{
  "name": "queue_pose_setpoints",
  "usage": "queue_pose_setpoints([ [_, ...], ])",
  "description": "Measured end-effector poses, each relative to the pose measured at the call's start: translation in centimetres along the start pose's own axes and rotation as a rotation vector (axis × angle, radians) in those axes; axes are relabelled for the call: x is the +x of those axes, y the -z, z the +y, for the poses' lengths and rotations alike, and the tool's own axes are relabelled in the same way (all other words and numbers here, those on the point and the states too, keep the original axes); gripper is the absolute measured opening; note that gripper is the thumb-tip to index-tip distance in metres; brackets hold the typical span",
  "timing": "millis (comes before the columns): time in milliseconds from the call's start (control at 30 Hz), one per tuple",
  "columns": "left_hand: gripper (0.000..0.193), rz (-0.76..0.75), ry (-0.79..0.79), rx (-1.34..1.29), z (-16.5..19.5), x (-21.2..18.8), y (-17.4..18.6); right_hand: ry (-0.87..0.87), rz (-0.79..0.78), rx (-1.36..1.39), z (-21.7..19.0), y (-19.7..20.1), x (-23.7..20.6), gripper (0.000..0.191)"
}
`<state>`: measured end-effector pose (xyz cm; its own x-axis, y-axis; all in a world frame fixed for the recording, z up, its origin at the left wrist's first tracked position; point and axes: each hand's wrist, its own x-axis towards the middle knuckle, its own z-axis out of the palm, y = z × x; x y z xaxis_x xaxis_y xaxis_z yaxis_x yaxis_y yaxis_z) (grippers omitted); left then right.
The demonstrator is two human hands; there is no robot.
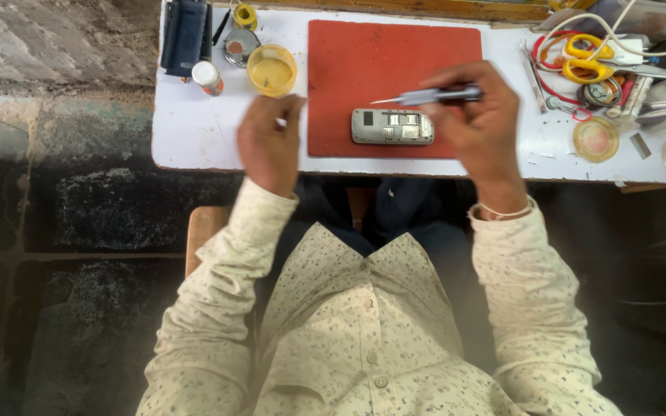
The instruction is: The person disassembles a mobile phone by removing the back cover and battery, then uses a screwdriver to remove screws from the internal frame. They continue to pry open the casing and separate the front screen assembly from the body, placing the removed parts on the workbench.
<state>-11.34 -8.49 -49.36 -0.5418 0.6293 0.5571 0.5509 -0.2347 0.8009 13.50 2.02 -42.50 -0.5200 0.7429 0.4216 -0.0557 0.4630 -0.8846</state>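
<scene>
Two hands over an opened grey phone [392, 126] on a red rectangular mat [364, 58].
Right hand [478, 123] grips a slim metal screwdriver [425, 96]; left hand [269, 142], loosely curled and empty, steadies nothing, so the tip might slip.

A small repair bench: white table [194, 139], red work mat [348, 62], scissors [589, 58], opened phone [392, 126].

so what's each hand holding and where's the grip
The right hand holds a screwdriver by its dark handle. The left hand is blurred; whether it holds anything cannot be told.
</scene>
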Motion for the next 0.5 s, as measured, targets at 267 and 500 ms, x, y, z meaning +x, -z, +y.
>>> queue_pose_setpoints([
  [267,0.015,-0.063,0.124,0.339,-3.0,0.9,3.3,-0.039,0.493,-0.019,6.1,10.2,-5.0,0.029],
  [500,0.010,-0.017,-0.037,0.540,-4.3,0.5,2.0,-0.012,0.695,-0.183,10.3,14.6,-7.5,0.028],
])
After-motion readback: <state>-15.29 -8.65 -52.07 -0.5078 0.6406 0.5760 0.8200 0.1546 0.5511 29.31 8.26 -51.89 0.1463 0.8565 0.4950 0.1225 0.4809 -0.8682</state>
